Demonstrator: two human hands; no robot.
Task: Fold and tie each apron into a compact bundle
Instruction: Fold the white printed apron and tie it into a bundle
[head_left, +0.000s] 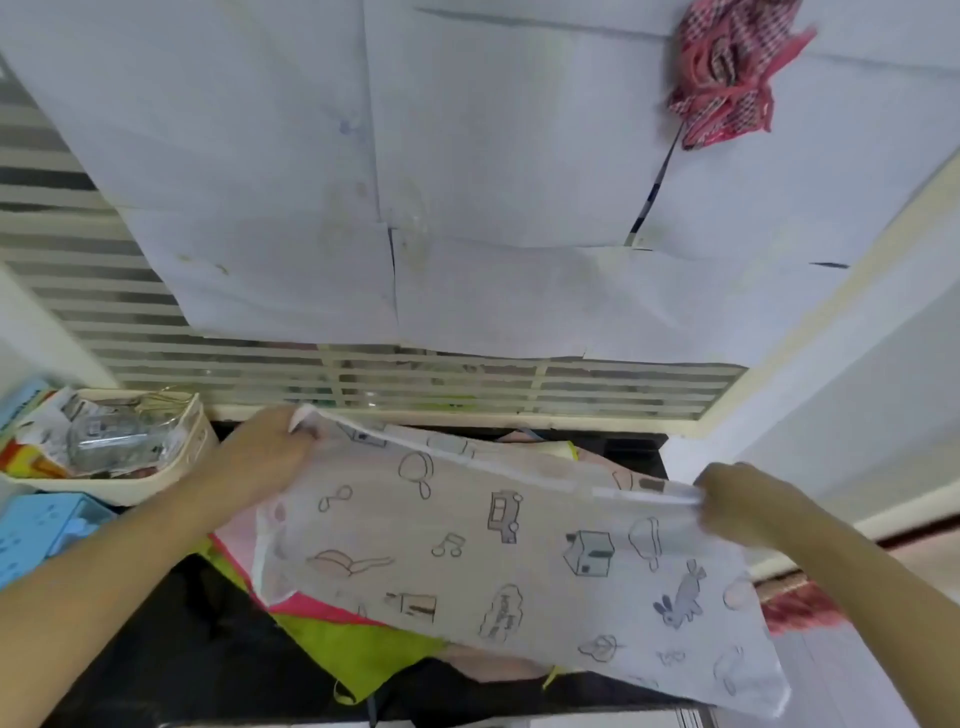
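Left hand (270, 449), right hand (737, 501) outstretched, gripping apron (519, 561) edge.

You will find no readable text here: the doodle prints on the thin white cartoon-patterned apron (498, 561) at six o'clock carry no legible words.

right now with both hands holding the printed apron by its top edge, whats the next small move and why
Probably bring the left hand across to the right hand, folding the printed apron in half. Each grip pinches one end of its top edge, and the cloth is spread open, unfolded, over the green cloth.
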